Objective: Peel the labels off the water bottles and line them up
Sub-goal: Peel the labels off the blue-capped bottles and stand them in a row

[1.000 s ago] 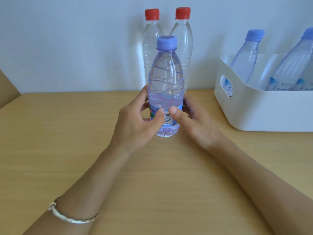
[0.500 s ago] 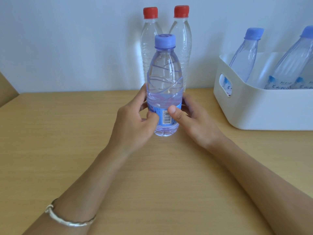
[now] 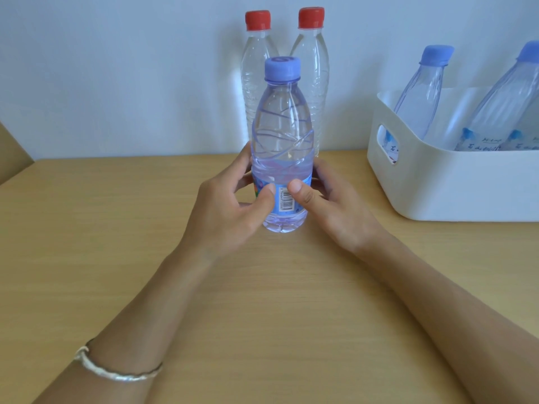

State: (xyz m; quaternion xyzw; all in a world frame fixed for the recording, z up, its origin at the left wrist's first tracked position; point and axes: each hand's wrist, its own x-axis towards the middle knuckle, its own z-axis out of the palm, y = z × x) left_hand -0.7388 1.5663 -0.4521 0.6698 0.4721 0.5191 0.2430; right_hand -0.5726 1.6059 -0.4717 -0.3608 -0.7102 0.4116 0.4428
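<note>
Bottles: one (image 3: pixel 282 141) held, two red-capped (image 3: pixel 256 68) behind, three in bin (image 3: pixel 437 182).

We note a table (image 3: pixel 87 243) of light wood-grain finish, matt and smooth, with fine horizontal streaking. The blue-capped bottle (image 3: pixel 282 135) is clear, glossy plastic with moulded swirl ridges; its cap (image 3: pixel 282 69) is matt lilac plastic with a ribbed skirt. Its label (image 3: pixel 287 196) looks like thin glossy film with a printed barcode. The two red-capped bottles (image 3: pixel 313 83) are clear, ribbed plastic under matt red caps. The white bin (image 3: pixel 455 185) is smooth plastic with a satin sheen. The bracelet (image 3: pixel 116 371) on the left wrist appears to be polished, silvery metal.
</note>
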